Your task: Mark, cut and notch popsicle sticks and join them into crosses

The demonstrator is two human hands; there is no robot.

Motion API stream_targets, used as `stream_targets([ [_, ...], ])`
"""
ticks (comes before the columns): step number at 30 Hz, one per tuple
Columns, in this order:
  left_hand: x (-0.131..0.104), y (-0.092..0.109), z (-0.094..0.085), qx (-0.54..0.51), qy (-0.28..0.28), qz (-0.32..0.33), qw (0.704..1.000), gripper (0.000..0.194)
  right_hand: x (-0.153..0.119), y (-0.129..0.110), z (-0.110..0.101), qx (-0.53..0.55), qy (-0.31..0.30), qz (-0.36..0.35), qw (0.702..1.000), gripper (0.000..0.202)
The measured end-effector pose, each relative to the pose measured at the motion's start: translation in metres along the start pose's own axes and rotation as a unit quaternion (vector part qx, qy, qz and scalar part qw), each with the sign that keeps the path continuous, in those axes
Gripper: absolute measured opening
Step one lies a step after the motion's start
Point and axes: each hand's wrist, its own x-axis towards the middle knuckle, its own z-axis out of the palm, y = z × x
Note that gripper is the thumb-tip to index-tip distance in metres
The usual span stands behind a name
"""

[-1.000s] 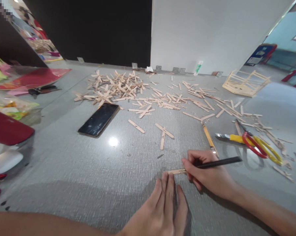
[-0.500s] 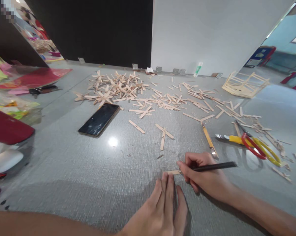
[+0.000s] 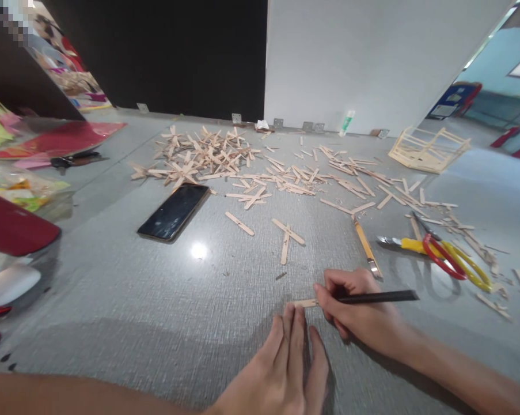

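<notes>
Gray tabletop [image 3: 147,311], head view, backed by a black panel [image 3: 177,52] beyond the phone [image 3: 173,213] and a white panel [image 3: 350,63] to the far right of it; the phone lies flat, screen up, and is the landmark. Nearer the wearer than the phone and to its right, the left hand [image 3: 274,363] rests palm down, fingers stretched and close together, thumb apart, fingertips on the left end of a small wooden stick [image 3: 305,304]. Right hand [image 3: 355,305], farther right of the phone, has thumb and fingers clamped on a black pen-like tool [image 3: 383,297]; its working tip is hidden at the stick's right end, so contact can't be told. Just right of the phone: a loose stick [image 3: 239,223], then a crossed pair of sticks [image 3: 288,236], one lying across the end of the other. Just beyond the phone: a heap of joined sticks [image 3: 208,153], with loose pieces scattered off rightward. Well right of the phone: a slim orange-handled tool [image 3: 365,248], then a yellow-handled cutter [image 3: 412,245] with red-and-yellow scissors [image 3: 443,262] overlapping it. Far right and beyond the phone: a pale stick framework [image 3: 430,155]; a green-and-white tube [image 3: 347,123] leans by the white panel. Left of the phone: a red object [image 3: 18,222], cut off by the view's edge.
</notes>
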Motion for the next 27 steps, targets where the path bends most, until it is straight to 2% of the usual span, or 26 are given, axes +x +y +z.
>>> stream_targets([
  [10,-0.0023,0.0025,0.0028,0.005,0.006,-0.01,1.0,0.035,0.003,0.0021,0.0029,0.042,-0.001,0.009,0.999,0.042],
  [27,-0.0025,0.0009,0.0022,-0.005,-0.009,-0.003,1.0,0.039,0.0007,0.0046,0.0024,0.034,-0.005,0.014,0.999,0.04],
])
